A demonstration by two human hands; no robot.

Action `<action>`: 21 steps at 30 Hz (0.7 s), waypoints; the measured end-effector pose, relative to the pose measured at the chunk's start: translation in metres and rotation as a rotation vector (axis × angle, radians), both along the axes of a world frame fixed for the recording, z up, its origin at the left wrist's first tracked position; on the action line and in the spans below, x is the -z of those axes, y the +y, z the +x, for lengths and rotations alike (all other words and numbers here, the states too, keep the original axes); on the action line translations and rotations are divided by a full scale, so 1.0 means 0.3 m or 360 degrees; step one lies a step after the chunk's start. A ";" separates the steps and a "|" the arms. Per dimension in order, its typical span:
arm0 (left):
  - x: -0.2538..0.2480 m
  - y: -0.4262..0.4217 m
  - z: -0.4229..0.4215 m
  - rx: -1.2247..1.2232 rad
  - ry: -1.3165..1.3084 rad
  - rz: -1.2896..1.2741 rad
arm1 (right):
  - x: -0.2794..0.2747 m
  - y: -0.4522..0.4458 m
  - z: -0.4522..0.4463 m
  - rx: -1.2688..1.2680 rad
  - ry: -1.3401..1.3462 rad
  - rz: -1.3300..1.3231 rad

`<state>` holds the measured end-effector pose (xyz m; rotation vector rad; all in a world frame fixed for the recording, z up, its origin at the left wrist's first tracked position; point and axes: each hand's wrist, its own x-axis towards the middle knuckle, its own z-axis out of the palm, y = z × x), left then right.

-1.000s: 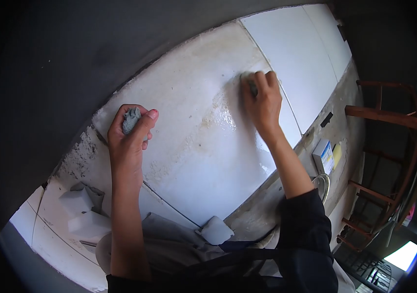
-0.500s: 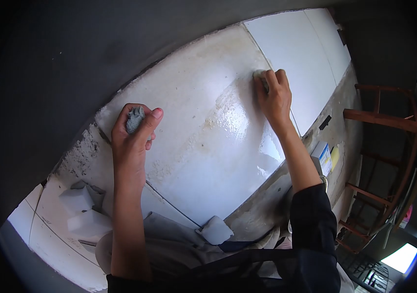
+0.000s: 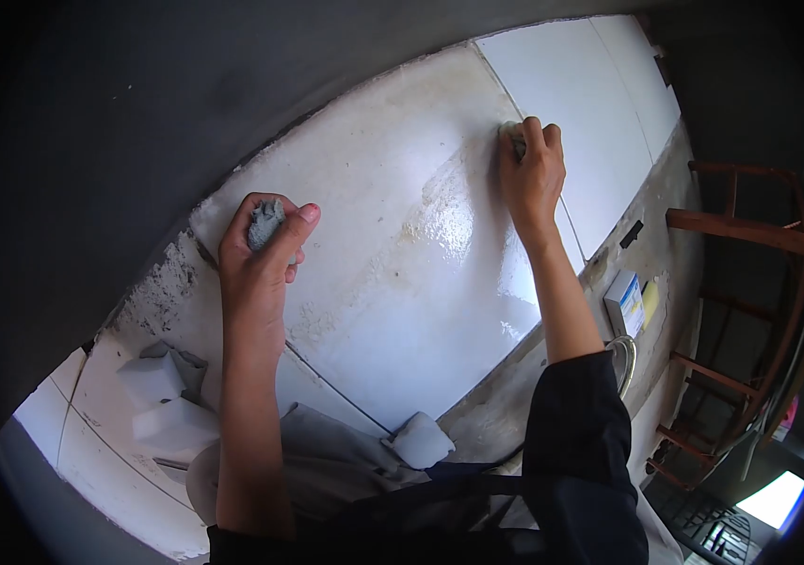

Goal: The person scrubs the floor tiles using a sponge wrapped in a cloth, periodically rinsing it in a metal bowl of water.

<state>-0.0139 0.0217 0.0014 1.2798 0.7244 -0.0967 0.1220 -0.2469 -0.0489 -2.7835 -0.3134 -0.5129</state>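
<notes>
A large whitish tile [image 3: 355, 160] spreads before me, stained, with a wet glossy patch in its middle. My left hand [image 3: 256, 245] is closed around a lump of grey-blue, rough, crumbly-looking scouring material [image 3: 268, 222], held over the tile's left side. On the far right of the same tile, near the joint with a cleaner white tile [image 3: 576, 85], my right hand [image 3: 536, 179] is closed on a grey-green pad [image 3: 511, 134] and appears to press it down. Fingers hide most of that pad, so its exact kind cannot be made out.
A dark wall [image 3: 120, 188] borders the tiles on the far side. White foam-like blocks [image 3: 152, 379] lie at left, and another white block [image 3: 421, 441] sits by my leg. On the right are a small box [image 3: 624, 301], a yellow item [image 3: 651, 299] and wooden furniture [image 3: 739, 226].
My right hand has slid slightly upward in view, along the tile joint, with the pad. The left hand stays nearly in place, still holding its lump; the whole view has shifted slightly.
</notes>
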 end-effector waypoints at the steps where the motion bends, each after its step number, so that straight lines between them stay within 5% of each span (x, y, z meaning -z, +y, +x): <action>1: -0.004 0.001 0.002 -0.0009 -0.0005 -0.0009 | -0.001 0.030 -0.041 -0.0004 -0.0004 0.0016; 6: 0.003 -0.008 0.006 -0.0007 -0.0018 -0.0047 | -0.029 0.110 -0.278 -0.0477 0.0067 0.0123; 12: -0.009 0.003 0.004 -0.0036 0.0010 -0.0035 | -0.008 0.115 -0.198 -0.0094 0.0006 0.0192; 17: -0.007 0.004 0.007 -0.0017 -0.0027 -0.0062 | -0.036 0.194 -0.435 -0.0672 0.0083 0.0142; 21: -0.018 0.001 0.002 -0.0038 -0.0010 -0.0049 | -0.044 0.163 -0.306 -0.0249 0.0153 0.0177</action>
